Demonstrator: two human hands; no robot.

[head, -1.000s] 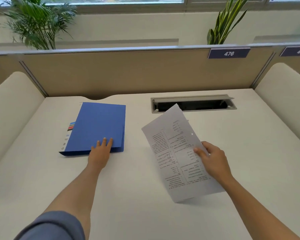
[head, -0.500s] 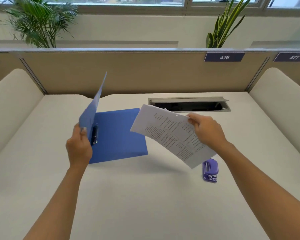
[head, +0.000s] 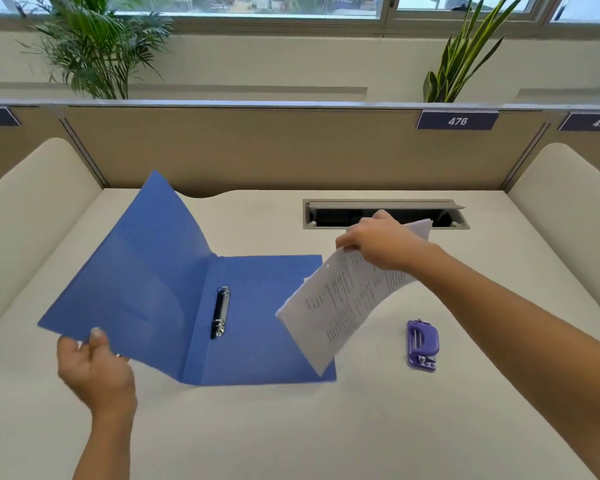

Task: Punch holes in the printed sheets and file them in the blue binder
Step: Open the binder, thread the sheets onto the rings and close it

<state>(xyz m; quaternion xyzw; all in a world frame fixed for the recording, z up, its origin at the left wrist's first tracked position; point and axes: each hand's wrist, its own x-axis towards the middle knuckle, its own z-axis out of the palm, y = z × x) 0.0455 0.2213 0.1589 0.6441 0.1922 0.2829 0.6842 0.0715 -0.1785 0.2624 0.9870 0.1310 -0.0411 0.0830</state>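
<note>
At the left, the left hand [head: 96,370] pinched the near corner of the front cover of the blue binder [head: 257,327], thumb on top, holding that cover lifted and splayed open toward the left while the back cover lay flat on the desk [head: 326,427]. Down the spine sat the ring clip [head: 220,312], which looked closed, though its small rings were hard to read. Further right, the right hand [head: 378,242] gripped the printed sheets [head: 340,306] by their upper edge, fingers curled over the top, so the pages hung tilted in the air with their lower corner over the binder's right edge. At least one punched hole showed near the sheets' upper left corner, so the punching step seemed done and the filing step was in hand. The purple hole punch [head: 422,344] rested alone on the desk, right of the binder and apart from it. The next move would likely call for laying the cover flat, opening the rings, and lining the holes up over them.
</note>
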